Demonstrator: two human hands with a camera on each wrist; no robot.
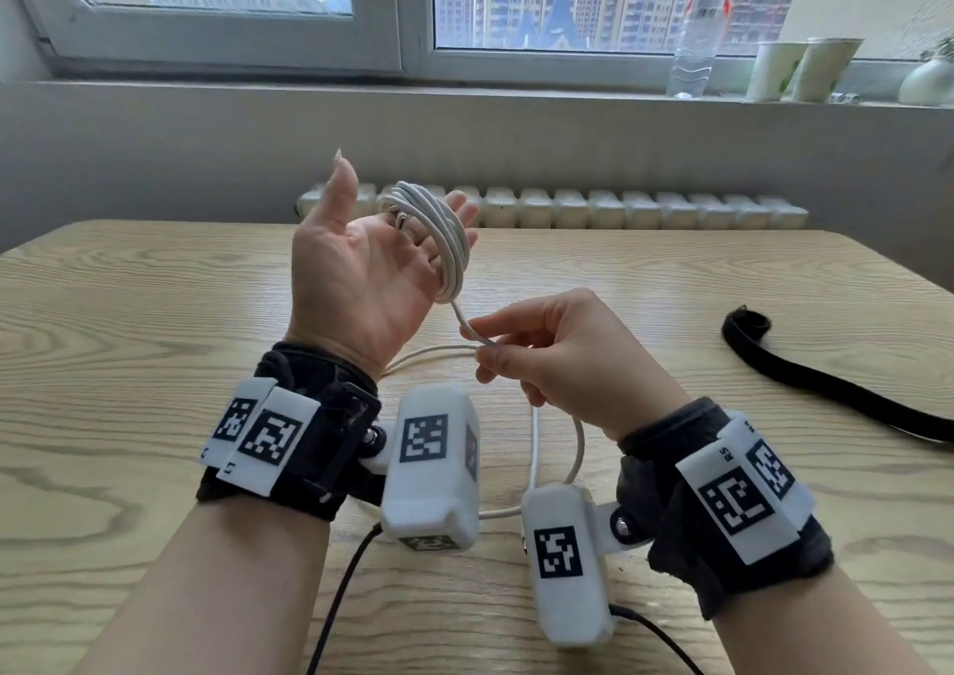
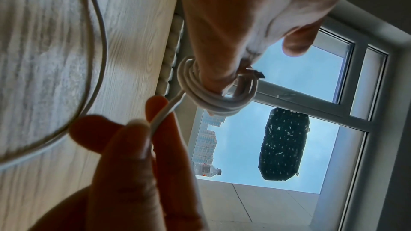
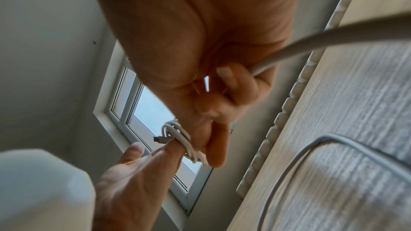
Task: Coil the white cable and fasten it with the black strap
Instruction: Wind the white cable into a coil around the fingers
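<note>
White cable coiled upright round left hand, plug apparently pointing thumbward

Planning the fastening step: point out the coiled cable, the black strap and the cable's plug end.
coiled cable (image 1: 454, 246), head view, on the loops wound round the left fingers.
black strap (image 1: 826, 385), head view, mid-length on the table.
plug end (image 3: 158, 139), right wrist view, on the connector tip.
</note>
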